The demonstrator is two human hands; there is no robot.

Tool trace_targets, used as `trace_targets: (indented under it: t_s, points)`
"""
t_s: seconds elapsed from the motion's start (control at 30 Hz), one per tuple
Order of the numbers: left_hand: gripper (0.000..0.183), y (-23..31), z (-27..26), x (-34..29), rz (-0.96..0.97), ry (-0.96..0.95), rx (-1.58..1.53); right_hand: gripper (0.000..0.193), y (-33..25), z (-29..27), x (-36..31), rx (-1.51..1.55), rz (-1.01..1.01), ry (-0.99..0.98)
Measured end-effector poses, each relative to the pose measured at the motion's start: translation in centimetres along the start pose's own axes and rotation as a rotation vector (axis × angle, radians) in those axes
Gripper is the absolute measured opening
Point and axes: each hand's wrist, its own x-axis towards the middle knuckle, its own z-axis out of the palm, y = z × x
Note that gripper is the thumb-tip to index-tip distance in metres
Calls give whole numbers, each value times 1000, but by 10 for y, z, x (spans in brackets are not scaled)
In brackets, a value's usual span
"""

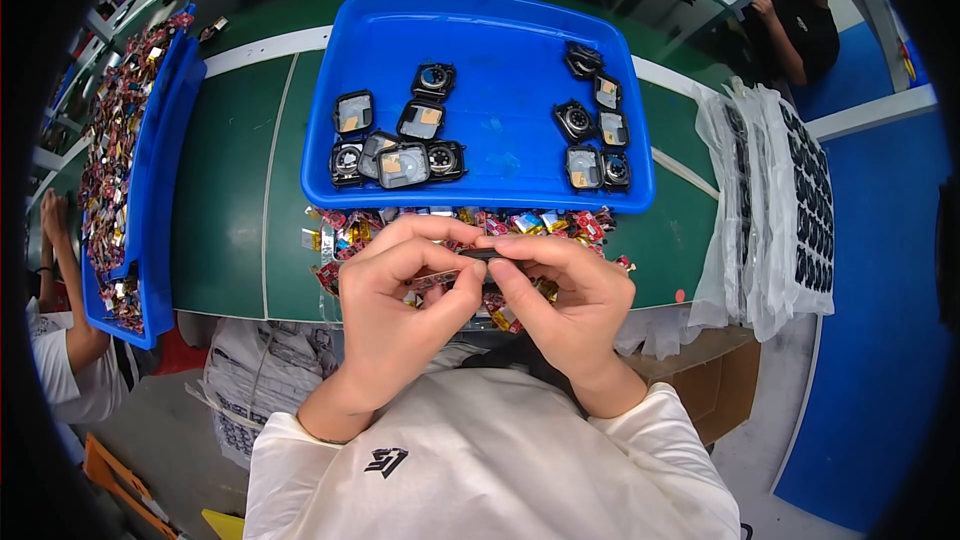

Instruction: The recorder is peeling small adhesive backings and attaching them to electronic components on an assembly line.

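My left hand (405, 300) and my right hand (565, 300) meet in front of my chest, fingertips pinched together. Between them is a small black watch case (480, 254), seen nearly edge-on and mostly covered by the fingers. A thin reddish-silver piece (432, 281) shows under the left fingers; whether it is joined to the case I cannot tell. Just beyond the hands lies a pile of small parts (590, 225) in red, yellow and silver. Behind it a blue tray (480, 198) holds open watch cases (404, 166) on its left and more watch cases (574, 121) on its right.
A long blue bin (170, 190) at the left is heaped with small red and silver parts. Plastic-wrapped sheets of black pieces (805, 205) stand at the right of the green table (235, 180). Other people sit at the far left and far right; a cardboard box (725, 390) sits below.
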Motion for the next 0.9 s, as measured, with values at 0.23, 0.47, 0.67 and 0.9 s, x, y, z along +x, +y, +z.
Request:
trace_targets:
  t_s: [0.23, 0.47, 0.67, 0.9]
  points:
    - [21, 8, -1, -7, 75, -18, 82, 15, 0, -2, 6, 143, -27, 116]
    - [20, 14, -3, -6, 317, 82, 353, 19, -2, -8, 10, 305, 145, -38]
    - [14, 7, -10, -8, -120, -81, -240, 21, 4, -5, 12, 101, -113, 60]
    - [10, 0, -5, -5, -347, -50, -531, 21, 4, -3, 9, -21, -254, 72]
